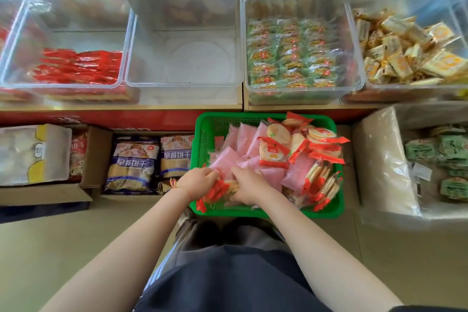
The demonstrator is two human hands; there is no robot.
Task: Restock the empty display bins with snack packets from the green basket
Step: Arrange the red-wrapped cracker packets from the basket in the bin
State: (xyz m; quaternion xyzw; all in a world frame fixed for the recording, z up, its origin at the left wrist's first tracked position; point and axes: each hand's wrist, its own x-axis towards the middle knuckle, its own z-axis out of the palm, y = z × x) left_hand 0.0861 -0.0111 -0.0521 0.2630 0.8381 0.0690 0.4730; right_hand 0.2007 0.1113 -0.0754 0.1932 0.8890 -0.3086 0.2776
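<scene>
Your green basket (326,213) sits on the floor at the centre of the frame, filled with pink packets (243,139) on its left side and red-trimmed rice cracker packets (273,156) heaped on its right. Both of your hands are down at its near edge: your left hand (198,181) and your right hand (249,186) have their fingers curled round one bundle of red-edged cracker packets (219,191). Directly above the basket, the clear display bin (182,82) in the middle of the frame holds nothing. To its left, a bin (63,85) carries red wrappers (78,66); to its right, a bin (304,90) is packed with green packets (291,58), and the far-right bin (354,33) holds yellow packets (405,50). At lower left, a cardboard box (97,157) holds blue-and-white biscuit bags (133,162).
</scene>
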